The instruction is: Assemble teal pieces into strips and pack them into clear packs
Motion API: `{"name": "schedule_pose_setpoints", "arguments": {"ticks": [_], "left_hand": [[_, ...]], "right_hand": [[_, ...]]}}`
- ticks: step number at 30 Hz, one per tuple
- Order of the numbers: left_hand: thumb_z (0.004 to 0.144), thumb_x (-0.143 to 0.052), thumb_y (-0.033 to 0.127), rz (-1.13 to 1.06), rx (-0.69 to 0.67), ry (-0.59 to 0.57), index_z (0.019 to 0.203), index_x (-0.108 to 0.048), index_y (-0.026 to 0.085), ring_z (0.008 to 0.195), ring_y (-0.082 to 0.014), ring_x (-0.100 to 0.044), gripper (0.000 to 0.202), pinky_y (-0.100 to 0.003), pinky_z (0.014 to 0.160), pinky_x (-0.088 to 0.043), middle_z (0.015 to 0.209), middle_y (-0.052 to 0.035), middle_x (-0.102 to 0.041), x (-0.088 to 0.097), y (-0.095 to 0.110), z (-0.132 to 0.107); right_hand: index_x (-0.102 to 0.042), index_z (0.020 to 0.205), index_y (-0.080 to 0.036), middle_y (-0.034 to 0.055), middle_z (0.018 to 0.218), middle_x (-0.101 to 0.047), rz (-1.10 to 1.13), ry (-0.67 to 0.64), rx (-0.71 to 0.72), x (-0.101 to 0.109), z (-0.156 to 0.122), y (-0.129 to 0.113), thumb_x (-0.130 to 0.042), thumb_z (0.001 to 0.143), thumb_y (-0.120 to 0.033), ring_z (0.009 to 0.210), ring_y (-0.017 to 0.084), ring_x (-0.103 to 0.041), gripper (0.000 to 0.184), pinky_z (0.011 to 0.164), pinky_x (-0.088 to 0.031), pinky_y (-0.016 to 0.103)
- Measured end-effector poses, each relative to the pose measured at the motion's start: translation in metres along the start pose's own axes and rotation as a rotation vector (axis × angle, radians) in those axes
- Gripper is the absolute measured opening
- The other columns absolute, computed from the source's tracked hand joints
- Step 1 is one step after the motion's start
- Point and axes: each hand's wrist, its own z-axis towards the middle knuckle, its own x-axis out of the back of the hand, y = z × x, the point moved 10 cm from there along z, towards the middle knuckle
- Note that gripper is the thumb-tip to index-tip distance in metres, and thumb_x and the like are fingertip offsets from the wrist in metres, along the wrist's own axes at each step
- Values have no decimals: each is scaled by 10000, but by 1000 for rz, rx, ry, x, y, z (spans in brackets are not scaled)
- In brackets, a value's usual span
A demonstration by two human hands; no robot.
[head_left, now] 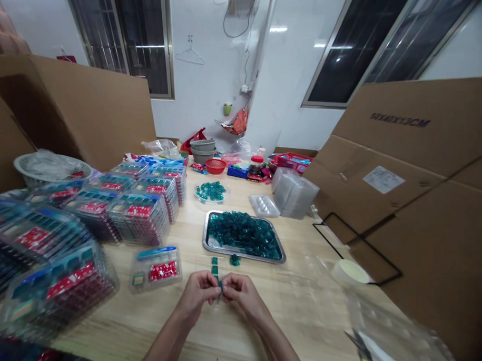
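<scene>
Several broad corrugated cardboard sheets [405,132] stand around the long tabletop [309,320], their matt brown faces set against a glossy white wall [210,87] and two dark, metal-framed windows [339,50]. The tabletop is pale, fine-grained wood. Across its left side rise tall stacks of transparent plastic blister trays [139,221], ridged and shiny, each showing a red printed card. At the far end sit stacked grey baskets [203,150] and a small red mesh basket [215,166]. To the right lie a thin black wire frame [357,247] and a roll of pale tape [350,272].

Mid-table, a rectangular steel tray [244,256] with a raised, rounded rim holds a glossy heap of faceted teal pieces [243,234]. A round transparent dish [210,192] beyond it carries a smaller heap of the same pieces. A single blister tray [155,269] lies left of the hands.

The left hand [197,295] and right hand [243,296] hover close together in front of the steel tray, their fingers [224,284] pressed inward, pinching a narrow teal strip [218,284] partly hidden between them. Just beyond them, a short row of teal squares [214,266] lies on the wood, and a small teal clump [235,260] sits just below the tray's near rim.
</scene>
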Motion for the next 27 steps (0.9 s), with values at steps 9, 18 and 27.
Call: {"name": "schedule_pose_setpoints", "arguments": {"ticks": [9,18,27], "left_hand": [[518,-634,235,252,25,78,604,-521,156,441,-71,-391,163,-186,408,-300,477,63,-462,13,-3,3],[572,-527,131,858,-39,172,605,-573,158,545,-111,-450,63,-222,533,-304,521,43,-465,19,-12,-9],[593,-526,107,860,-128,180,650,-582,157,601,-124,-499,94,-223,570,-367,613,19,-520,21,-6,-17]], "right_hand": [[-496,673,-182,-64,473,-496,-157,21,-42,1,4,17,-615,575,-292,400,110,-463,189,427,-356,221],[-528,584,-172,5,556,-545,-833,86,175,-6,-13,1,-425,671,-106,582,147,-505,149,555,-315,239],[-561,647,-175,10,612,-581,-839,136,196,-9,-14,4,-437,733,-109,613,152,-528,165,591,-337,237]]}}
